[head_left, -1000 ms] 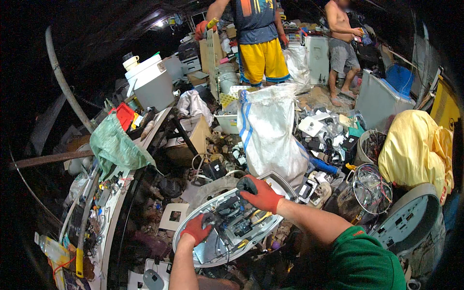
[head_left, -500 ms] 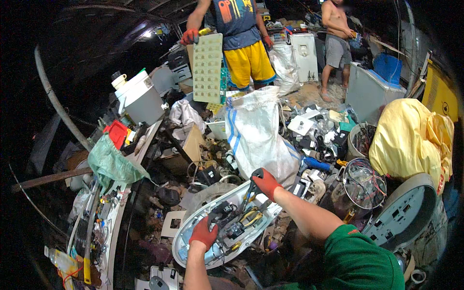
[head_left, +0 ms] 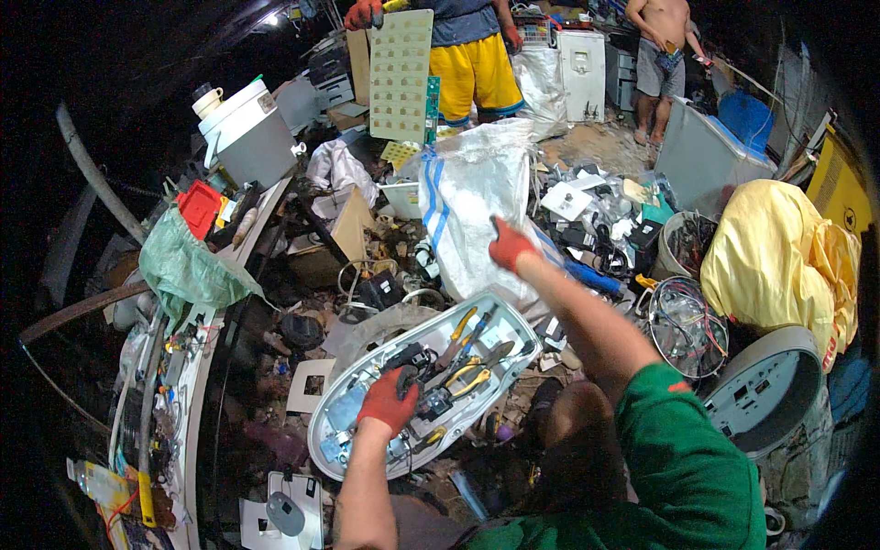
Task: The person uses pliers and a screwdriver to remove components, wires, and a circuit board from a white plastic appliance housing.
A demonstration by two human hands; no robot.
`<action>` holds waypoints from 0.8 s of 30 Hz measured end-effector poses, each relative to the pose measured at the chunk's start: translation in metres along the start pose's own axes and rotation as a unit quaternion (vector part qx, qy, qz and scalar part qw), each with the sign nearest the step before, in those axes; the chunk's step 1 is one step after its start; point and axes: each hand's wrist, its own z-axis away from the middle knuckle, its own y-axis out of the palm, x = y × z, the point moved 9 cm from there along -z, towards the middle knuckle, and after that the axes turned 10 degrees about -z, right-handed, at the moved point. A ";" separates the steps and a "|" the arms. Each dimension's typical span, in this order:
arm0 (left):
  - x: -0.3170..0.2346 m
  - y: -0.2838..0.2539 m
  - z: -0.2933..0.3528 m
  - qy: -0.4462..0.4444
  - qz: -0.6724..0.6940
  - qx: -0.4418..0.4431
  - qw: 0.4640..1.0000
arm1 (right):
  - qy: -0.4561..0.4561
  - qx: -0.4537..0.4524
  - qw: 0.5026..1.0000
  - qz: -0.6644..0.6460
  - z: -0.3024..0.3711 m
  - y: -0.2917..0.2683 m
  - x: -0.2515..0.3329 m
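Observation:
A pale oval plastic housing point(head_left: 327, 446) lies tilted across my lap area like a tub, holding several hand tools. Among them are yellow-handled pliers point(head_left: 469, 378) and a blue-and-black-handled tool point(head_left: 478, 328). My left hand point(head_left: 389, 401), in a red glove with dark fingertips, is inside the housing beside a small black part point(head_left: 422, 356). Its fingers are curled, and what they grip is hidden. Beyond the housing's far rim, my red-gloved right hand point(head_left: 513, 247) is raised in front of a white sack with blue stripes point(head_left: 477, 174). Its index finger stretches out, and nothing shows in it.
Ahead stands a person in yellow shorts point(head_left: 475, 78) holding a cream panel point(head_left: 401, 73); another person point(head_left: 658, 69) is farther right. Scrap point(head_left: 596, 215) heaps around the sack. A yellow sack point(head_left: 761, 257) and wire bucket point(head_left: 687, 325) stand right, a white-grey water jug point(head_left: 247, 133) left.
My right hand has let go of the blue-and-black-handled tool, which now lies in the housing, and has moved forward to the sack. My left hand has shifted slightly up within the housing.

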 end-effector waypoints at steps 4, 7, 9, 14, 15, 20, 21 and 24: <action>0.033 0.005 0.009 -0.004 -0.051 -0.017 0.999 | -0.010 -0.050 0.997 0.062 -0.060 -0.080 0.071; 0.020 0.006 0.006 -0.020 -0.030 0.027 0.999 | 0.031 -0.032 0.991 0.127 -0.077 -0.101 0.069; 0.005 -0.005 0.004 -0.001 -0.050 0.035 0.998 | 0.037 -0.050 0.978 0.198 -0.083 -0.109 0.070; 0.014 -0.006 0.003 0.026 -0.083 -0.003 0.996 | 0.088 0.019 0.977 0.195 -0.073 -0.072 0.053; 0.011 -0.004 0.000 0.032 -0.089 -0.004 0.996 | 0.094 -0.005 0.977 0.189 -0.076 -0.081 0.049; 0.023 0.001 0.009 -0.004 -0.115 0.050 0.992 | 0.132 -0.106 0.978 0.120 -0.085 -0.131 0.064; 0.021 0.004 0.005 0.007 -0.110 0.048 0.993 | 0.117 -0.131 0.970 0.166 -0.103 -0.165 0.070; 0.012 0.008 0.005 0.006 -0.111 0.074 0.991 | 0.153 -0.159 0.962 0.159 -0.126 -0.235 0.080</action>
